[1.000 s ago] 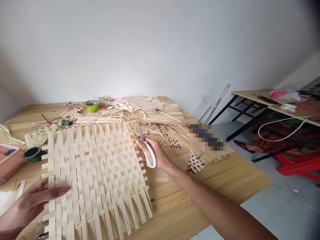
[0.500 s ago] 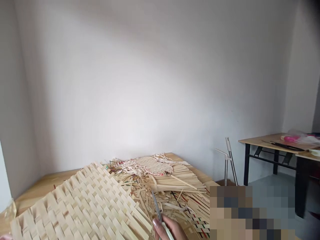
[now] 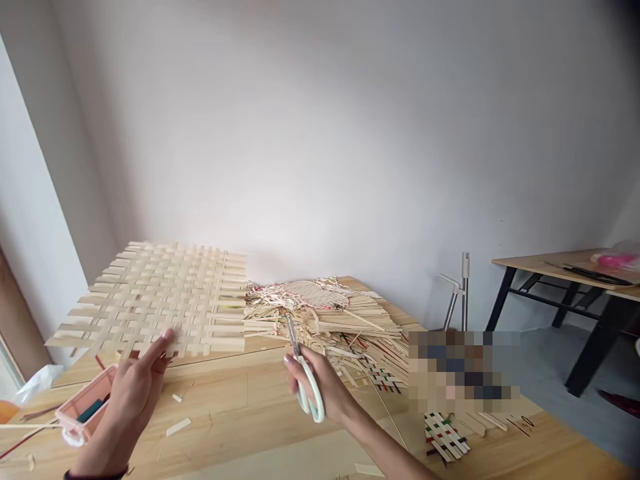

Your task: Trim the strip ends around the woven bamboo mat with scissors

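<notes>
A pale woven mat of flat strips [image 3: 165, 300] is held up at the left by my left hand [image 3: 143, 383], whose thumb presses on its near edge. Loose strip ends stick out along the mat's sides. In my right hand [image 3: 317, 380] is a pair of scissors [image 3: 310, 383] with light mint handles, its blades pointing away from me. The blades look closed and lie apart from the mat. Beyond the scissors spreads a heap of loose strips [image 3: 340, 320], with a rounded woven piece [image 3: 315, 293] on top.
A pink basket [image 3: 93, 400] with a teal item stands on the wooden table [image 3: 225, 413] by my left wrist. Small woven pieces with coloured strips [image 3: 445, 437] lie to the right. Another table [image 3: 560, 270] with black legs stands farther right. A blurred patch hides part of the right edge.
The mat has moved away from me and turned, its near edge now facing me. My left hand has come into view. The view has tilted down, showing more table and my right forearm.
</notes>
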`<state>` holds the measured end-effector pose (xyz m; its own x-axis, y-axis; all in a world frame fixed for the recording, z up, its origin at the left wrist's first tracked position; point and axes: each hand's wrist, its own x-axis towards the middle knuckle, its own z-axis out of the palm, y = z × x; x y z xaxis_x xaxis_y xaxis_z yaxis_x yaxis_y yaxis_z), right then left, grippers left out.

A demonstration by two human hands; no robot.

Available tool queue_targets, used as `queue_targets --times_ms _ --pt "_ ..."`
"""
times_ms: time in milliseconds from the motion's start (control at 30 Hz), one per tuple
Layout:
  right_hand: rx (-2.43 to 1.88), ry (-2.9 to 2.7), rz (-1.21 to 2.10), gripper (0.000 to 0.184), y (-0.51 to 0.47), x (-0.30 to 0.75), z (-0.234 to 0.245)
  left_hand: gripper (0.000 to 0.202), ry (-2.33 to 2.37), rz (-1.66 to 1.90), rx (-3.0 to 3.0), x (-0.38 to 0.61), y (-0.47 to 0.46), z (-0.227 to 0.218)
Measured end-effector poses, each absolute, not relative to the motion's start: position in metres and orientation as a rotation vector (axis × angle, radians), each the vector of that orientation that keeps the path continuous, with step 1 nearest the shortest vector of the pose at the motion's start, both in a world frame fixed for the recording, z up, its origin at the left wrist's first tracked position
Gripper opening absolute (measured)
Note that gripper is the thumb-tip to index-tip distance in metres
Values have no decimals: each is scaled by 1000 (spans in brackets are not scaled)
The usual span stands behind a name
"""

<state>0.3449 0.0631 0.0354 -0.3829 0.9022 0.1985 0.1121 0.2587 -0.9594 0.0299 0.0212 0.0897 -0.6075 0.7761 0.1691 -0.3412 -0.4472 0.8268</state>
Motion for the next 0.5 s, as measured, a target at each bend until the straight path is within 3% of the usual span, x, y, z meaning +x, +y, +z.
queue_targets --times_ms 200,500 --pt "-746 -1770 1176 52 47 298 65 18 906 2086 681 68 39 105" --pt "-763 -1606 1324 53 52 264 14 10 907 1942 548 92 40 31"
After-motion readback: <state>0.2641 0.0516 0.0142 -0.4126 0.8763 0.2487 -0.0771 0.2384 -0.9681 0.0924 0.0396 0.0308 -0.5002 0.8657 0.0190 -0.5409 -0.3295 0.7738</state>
